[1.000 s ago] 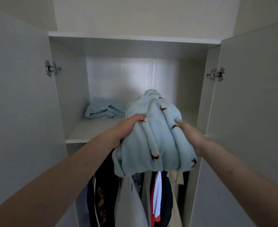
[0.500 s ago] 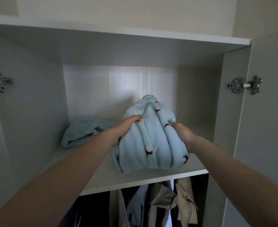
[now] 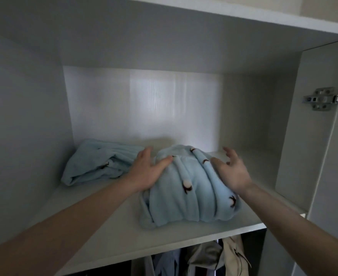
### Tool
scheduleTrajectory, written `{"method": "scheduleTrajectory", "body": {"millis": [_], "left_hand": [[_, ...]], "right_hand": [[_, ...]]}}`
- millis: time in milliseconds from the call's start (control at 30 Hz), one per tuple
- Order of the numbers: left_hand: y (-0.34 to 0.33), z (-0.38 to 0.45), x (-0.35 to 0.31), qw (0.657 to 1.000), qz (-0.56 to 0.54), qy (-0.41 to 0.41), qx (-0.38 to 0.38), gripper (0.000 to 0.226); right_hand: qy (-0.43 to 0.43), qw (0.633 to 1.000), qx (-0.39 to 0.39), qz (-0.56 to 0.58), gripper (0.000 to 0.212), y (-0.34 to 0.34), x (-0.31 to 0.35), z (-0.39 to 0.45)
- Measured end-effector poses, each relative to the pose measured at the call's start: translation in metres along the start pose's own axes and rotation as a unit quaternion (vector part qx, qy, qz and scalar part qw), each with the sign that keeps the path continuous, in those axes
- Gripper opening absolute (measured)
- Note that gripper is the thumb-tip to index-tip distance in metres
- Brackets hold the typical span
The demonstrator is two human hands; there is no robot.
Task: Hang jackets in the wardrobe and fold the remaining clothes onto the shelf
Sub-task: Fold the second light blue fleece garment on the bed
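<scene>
A folded light-blue fleece garment [image 3: 188,194] with small brown and white marks lies on the white wardrobe shelf [image 3: 114,236], right of centre. My left hand [image 3: 148,170] rests flat on its left side, fingers spread. My right hand [image 3: 232,170] hovers at its right side, fingers apart, thumb touching the fabric. A second light-blue fleece piece [image 3: 98,162] lies bundled at the shelf's back left, just beyond my left hand.
Below the shelf, hung jackets [image 3: 220,255] in beige, grey and blue show their shoulders. The right door hinge [image 3: 321,99] sticks out from the wardrobe's right wall. The wardrobe top panel [image 3: 164,36] is close overhead. Bare shelf lies to the right [image 3: 259,172].
The blue garment went from being carried in front of the wardrobe to lying on the shelf. Both hands have loosened their grip and opened. The view moved closer and up.
</scene>
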State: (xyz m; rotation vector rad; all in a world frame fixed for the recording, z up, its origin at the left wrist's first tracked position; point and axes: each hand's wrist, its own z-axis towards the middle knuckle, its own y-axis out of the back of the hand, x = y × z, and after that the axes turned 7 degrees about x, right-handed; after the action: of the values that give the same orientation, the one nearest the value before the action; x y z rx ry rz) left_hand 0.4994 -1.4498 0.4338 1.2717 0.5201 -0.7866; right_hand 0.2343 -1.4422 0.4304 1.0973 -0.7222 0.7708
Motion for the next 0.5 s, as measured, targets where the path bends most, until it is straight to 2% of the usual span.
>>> {"method": "scheduleTrajectory", "body": {"millis": [67,133,167,267,333,500], "left_hand": [[0.012,-0.016,-0.002,0.977,0.082,-0.196,0.005,0.092],[0.018,-0.03,-0.001,0.933,0.179,-0.307,0.063,0.079],[0.015,-0.035,0.002,0.916,0.214,-0.324,0.097,0.083],[-0.005,-0.04,0.016,0.897,0.28,-0.304,0.158,0.104],[-0.021,-0.032,0.029,0.893,0.308,-0.298,0.138,0.107],[-0.047,0.0,0.053,0.916,0.271,-0.273,0.109,0.102]], "right_hand": [[0.155,0.987,-0.039,-0.014,0.054,0.001,0.008,-0.027],[0.238,0.967,-0.013,-0.092,0.052,-0.005,0.006,-0.054],[0.246,0.959,0.004,-0.138,0.054,-0.011,0.001,-0.065],[0.227,0.941,0.045,-0.246,0.065,-0.022,-0.016,-0.078],[0.215,0.941,0.055,-0.256,0.062,-0.026,-0.026,-0.069],[0.196,0.943,0.048,-0.265,0.06,-0.041,-0.038,-0.025]]}}
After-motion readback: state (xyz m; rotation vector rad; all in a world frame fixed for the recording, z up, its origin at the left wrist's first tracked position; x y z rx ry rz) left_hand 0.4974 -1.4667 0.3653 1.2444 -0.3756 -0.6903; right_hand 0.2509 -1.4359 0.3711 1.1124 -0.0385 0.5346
